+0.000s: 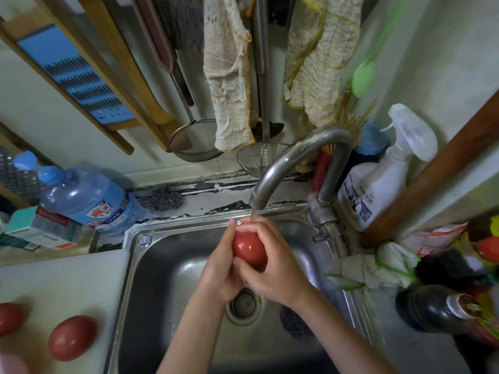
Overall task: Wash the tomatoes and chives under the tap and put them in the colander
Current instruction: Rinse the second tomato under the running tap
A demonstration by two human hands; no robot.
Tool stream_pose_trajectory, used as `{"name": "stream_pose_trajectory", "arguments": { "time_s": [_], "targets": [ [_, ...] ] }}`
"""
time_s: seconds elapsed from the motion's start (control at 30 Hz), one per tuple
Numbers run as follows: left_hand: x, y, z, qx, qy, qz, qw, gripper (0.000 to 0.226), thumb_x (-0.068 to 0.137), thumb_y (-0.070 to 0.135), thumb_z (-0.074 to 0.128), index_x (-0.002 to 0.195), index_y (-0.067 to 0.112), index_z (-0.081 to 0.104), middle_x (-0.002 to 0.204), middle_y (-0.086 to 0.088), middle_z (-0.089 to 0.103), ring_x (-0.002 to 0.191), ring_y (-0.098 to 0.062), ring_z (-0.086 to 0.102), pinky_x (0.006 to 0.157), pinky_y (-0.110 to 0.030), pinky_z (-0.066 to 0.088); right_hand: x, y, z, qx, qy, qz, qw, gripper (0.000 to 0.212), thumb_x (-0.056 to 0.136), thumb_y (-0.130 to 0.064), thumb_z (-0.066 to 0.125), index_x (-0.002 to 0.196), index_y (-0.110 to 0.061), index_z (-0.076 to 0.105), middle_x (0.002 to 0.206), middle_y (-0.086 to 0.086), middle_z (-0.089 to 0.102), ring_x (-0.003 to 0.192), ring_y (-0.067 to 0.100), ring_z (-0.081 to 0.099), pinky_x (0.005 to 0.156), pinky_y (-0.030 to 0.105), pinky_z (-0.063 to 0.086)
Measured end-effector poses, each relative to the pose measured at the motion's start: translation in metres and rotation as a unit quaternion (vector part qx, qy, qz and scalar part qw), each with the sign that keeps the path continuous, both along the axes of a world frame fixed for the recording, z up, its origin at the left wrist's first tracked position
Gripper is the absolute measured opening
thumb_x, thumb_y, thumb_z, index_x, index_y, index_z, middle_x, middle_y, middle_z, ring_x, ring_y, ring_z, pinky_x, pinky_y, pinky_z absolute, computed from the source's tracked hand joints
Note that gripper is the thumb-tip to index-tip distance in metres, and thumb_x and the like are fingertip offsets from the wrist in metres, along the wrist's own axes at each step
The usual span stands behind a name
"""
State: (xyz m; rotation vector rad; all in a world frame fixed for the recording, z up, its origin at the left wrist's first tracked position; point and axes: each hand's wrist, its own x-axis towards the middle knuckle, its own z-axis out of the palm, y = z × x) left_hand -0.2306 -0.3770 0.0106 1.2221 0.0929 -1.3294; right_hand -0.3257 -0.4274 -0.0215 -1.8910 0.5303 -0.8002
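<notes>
Tomato (249,248) sits under the running tap (291,163), gripped by left hand (219,268) and right hand (275,268) with curled fingers, above the sink (167,279).

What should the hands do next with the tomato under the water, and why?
Probably roll the tomato a little between the left hand and the right hand. The water from the tap lands only on the tomato's top and the fingertips, so a small turn would likely bring its lower side under the stream.
</notes>
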Motion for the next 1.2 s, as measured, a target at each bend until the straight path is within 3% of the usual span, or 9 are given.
{"name": "stream_pose_trajectory", "arguments": {
  "time_s": [0.17,0.23,0.33,0.47,0.6,0.83,1.0,1.13,1.2],
  "targets": [
    [-0.020,-0.013,-0.010,-0.027,-0.236,0.099,0.966,0.036,0.101,0.026,0.039,0.091,0.019,0.073,0.086,-0.004,0.073,0.082,-0.015,0.068,0.074,-0.033,0.056,0.015,-0.013,0.016,0.247,0.041,-0.083,0.964,0.025,0.090,-0.046,0.051,0.104,-0.028,0.062,0.102,-0.012,0.065,0.098,0.005,0.061,0.086,0.024,0.048],
    [-0.026,-0.014,-0.012,-0.058,-0.288,0.125,0.948,0.035,0.100,0.020,0.043,0.084,0.023,0.074,0.084,0.003,0.073,0.085,-0.011,0.065,0.079,-0.028,0.053,0.024,-0.025,0.016,0.398,0.060,-0.128,0.907,0.019,0.091,-0.036,0.055,0.083,-0.025,0.067,0.087,-0.008,0.068,0.088,0.013,0.063,0.080,0.030,0.050],
    [-0.032,-0.014,-0.015,-0.056,-0.355,0.121,0.925,0.030,0.099,0.021,0.046,0.086,0.022,0.073,0.082,0.006,0.072,0.081,-0.006,0.064,0.074,-0.021,0.052,0.028,-0.028,0.012,0.578,0.058,-0.145,0.801,0.022,0.089,-0.037,0.055,0.084,-0.018,0.064,0.094,0.006,0.066,0.086,0.022,0.062,0.074,0.035,0.051],
    [-0.026,-0.013,-0.024,0.016,-0.256,0.127,0.958,0.032,0.100,0.033,0.040,0.093,0.013,0.064,0.089,-0.010,0.064,0.080,-0.016,0.059,0.065,-0.022,0.052,0.026,-0.009,0.013,0.362,0.080,-0.164,0.914,0.030,0.099,-0.035,0.042,0.093,-0.017,0.065,0.096,0.006,0.066,0.083,0.014,0.063,0.069,0.027,0.048],
    [-0.011,-0.005,-0.019,0.017,-0.018,-0.011,1.000,0.051,0.085,0.060,0.052,0.104,0.016,0.070,0.097,-0.010,0.072,0.092,-0.023,0.069,0.070,-0.035,0.055,0.011,0.003,0.003,0.129,0.057,-0.096,0.985,0.030,0.101,-0.031,0.036,0.120,-0.021,0.057,0.116,-0.006,0.060,0.108,0.001,0.056,0.093,0.019,0.044],
    [-0.010,-0.007,-0.023,0.032,-0.038,-0.008,0.999,0.041,0.084,0.037,0.065,0.113,0.008,0.063,0.106,-0.020,0.068,0.086,-0.029,0.069,0.062,-0.038,0.059,-0.024,-0.007,0.002,0.086,0.026,-0.096,0.991,0.026,0.099,-0.015,0.047,0.116,-0.016,0.066,0.111,-0.010,0.067,0.107,-0.005,0.060,0.092,0.015,0.046],
    [-0.011,-0.011,-0.024,0.034,0.032,0.015,0.999,0.015,0.091,0.023,0.054,0.087,0.015,0.066,0.087,-0.015,0.067,0.078,-0.029,0.062,0.073,-0.044,0.056,-0.062,-0.023,-0.009,0.129,0.149,-0.108,0.974,0.013,0.093,-0.014,0.055,0.091,-0.016,0.068,0.080,-0.004,0.068,0.075,0.005,0.063,0.064,0.014,0.048],
    [-0.017,-0.014,-0.025,0.031,0.085,0.042,0.995,0.015,0.093,0.020,0.050,0.090,0.016,0.064,0.092,-0.014,0.066,0.081,-0.030,0.062,0.074,-0.044,0.055,-0.073,-0.037,-0.017,0.130,0.217,-0.132,0.959,0.016,0.094,-0.015,0.054,0.088,-0.016,0.069,0.074,-0.013,0.063,0.073,0.000,0.060,0.065,0.009,0.040],
    [-0.019,-0.013,-0.026,0.020,0.102,0.058,0.993,0.009,0.094,0.020,0.051,0.091,0.018,0.059,0.094,-0.015,0.065,0.082,-0.029,0.062,0.070,-0.039,0.056,-0.071,-0.041,-0.015,0.117,0.224,-0.141,0.957,0.016,0.093,-0.014,0.055,0.086,-0.014,0.069,0.075,-0.007,0.067,0.074,0.009,0.063,0.067,0.021,0.047]
  ]
}}
